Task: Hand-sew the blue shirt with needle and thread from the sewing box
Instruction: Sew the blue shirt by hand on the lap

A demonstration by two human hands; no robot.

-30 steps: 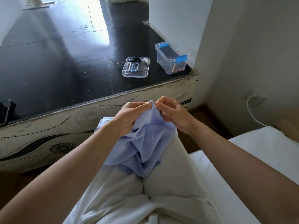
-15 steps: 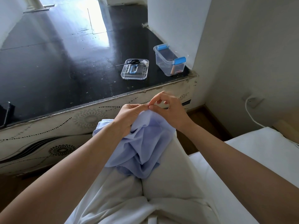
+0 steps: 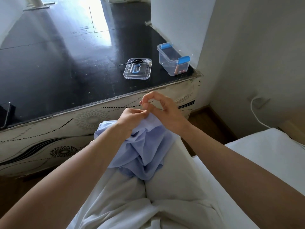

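Left hand: fingers curled, gripping a bunched top edge of the blue shirt. Right hand: just beside the left, slightly higher, closer to the counter. Thumb and forefinger are pinched tip to tip and the other fingers are loosely curled. Needle and thread are too fine to make out, so I can't tell what's in that pinch. The heel of the right hand touches the shirt.

The shirt is crumpled on my lap, just off the counter's near edge and below its top. It hangs in folds between my knees, on white trousers.

The sewing box is on the counter at its near right corner, against the white wall. It's clear plastic with blue latches, open, with a few small items at the bottom. Its clear lid lies flat on the counter just left of the box, not touching it. The scissors rest across the lid's far edge, blades sticking out left over the counter. A white spool sits at the lid's far right corner. A small blue item sits mid-lid, can't tell what it is.

A dark flat object lies at the counter's near left edge, partly out of view. The white bed is right of the counter, lower down. A white cable runs down the wall toward the bed.
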